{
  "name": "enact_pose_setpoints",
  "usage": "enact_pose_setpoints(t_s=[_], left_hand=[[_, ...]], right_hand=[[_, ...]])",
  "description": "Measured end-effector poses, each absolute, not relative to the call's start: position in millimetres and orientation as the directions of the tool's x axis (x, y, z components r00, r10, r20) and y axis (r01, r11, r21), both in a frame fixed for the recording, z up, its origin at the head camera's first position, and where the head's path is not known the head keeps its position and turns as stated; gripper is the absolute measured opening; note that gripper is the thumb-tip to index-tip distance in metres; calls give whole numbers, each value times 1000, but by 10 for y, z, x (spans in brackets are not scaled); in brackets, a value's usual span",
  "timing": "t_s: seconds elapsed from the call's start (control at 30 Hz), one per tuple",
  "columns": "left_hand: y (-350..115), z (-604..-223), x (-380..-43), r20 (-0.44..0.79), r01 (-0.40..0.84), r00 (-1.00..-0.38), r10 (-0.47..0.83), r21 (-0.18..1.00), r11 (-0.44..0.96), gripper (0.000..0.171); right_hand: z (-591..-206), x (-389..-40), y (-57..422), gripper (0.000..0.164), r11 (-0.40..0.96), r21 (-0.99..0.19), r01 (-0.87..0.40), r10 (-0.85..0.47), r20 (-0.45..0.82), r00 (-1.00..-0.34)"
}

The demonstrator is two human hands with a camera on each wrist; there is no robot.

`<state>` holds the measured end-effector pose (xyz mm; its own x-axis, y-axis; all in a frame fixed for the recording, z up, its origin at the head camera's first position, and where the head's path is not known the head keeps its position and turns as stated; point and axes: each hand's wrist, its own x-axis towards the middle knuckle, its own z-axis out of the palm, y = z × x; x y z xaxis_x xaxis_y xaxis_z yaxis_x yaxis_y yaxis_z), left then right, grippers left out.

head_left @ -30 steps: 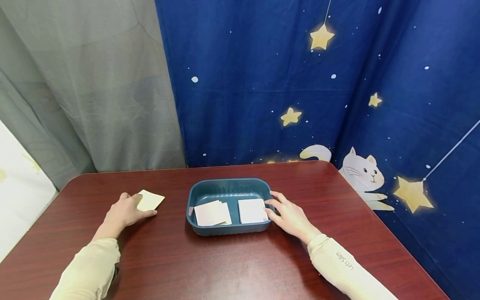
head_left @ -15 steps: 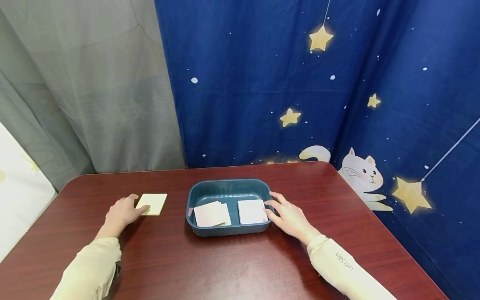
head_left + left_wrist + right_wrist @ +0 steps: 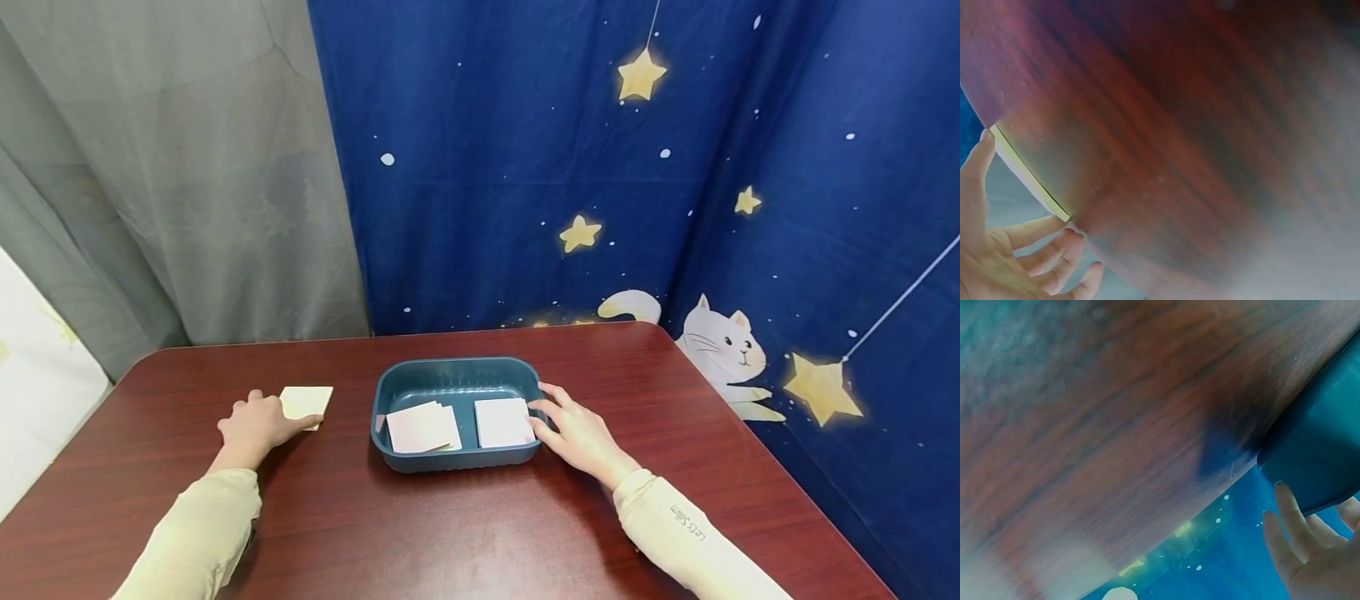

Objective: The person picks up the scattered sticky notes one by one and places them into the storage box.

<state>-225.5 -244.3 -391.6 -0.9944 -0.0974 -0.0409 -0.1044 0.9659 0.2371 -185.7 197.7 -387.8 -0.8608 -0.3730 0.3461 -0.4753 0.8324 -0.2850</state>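
Observation:
My left hand pinches a pale yellow sticky note pad on the table, left of the bin. In the left wrist view, the thumb and a fingertip meet opposite ends of the pad's edge. My right hand holds the right end of a dark teal plastic bin, some fingers over the rim and others along the outer wall. Inside the bin lie overlapping pale notes on the left and a neat white stack on the right, beside my right fingertips.
The reddish-brown wooden table has its far edge just behind the bin. A grey curtain and a blue starry curtain hang beyond it. Dark wood shows between the pad and the bin.
The pad has turned from a slanted position to lie squarer on the table. My left hand has moved slightly right, its thumb now along the near side. The right hand stays at the bin.

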Motion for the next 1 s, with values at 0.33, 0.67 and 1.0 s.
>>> enact_pose_setpoints(t_s=[0.33,0.67,1.0], left_hand=[[-2394,-3880,-2261,-16,-85,-996,-84,269,959,86],[-2410,-3888,-2315,27,-29,-999,-38,275,961,68],[-2457,-3818,-2308,167,54,-986,0,321,945,29]], right_hand=[[-3857,-1853,1975,28,833,-288,-472,-370,343,-863],[-3864,-1836,1975,28,835,-291,-468,-368,337,-867],[-3863,-1844,1978,28,833,-293,-470,-372,333,-866]])
